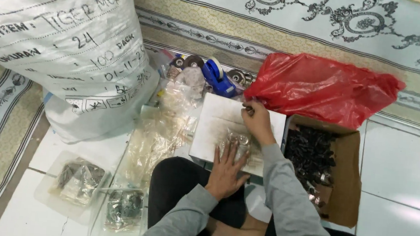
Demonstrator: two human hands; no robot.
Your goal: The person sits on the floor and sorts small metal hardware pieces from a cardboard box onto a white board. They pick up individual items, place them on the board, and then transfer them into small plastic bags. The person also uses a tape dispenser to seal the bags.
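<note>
Small clear plastic bag (236,143) with little dark and shiny metal parts inside, lying on a white board (214,126) at frame centre, board resting over the person's lap. Bag looks light, soft, floppy and slick; the contents would shift if it is lifted by one corner, so the open mouth edge or a pinch across the top seems the best hold. Parts look hard, not fragile.

Left hand (225,172) lies flat, fingers spread, palm down on the near edge of the bag, pinning it to the board. Right hand (256,122) is just above the bag, fingers curled, pinching something small and dark at the tips; what exactly is too small to tell.

Right of the board, touching it: brown cardboard box (345,190) of dark small parts. Red plastic bag (324,87) upper right. Blue tape dispenser (218,76) above the board. Big white woven sack (60,39) upper left. Clear bags of parts (80,177) lower left on the tile floor.
</note>
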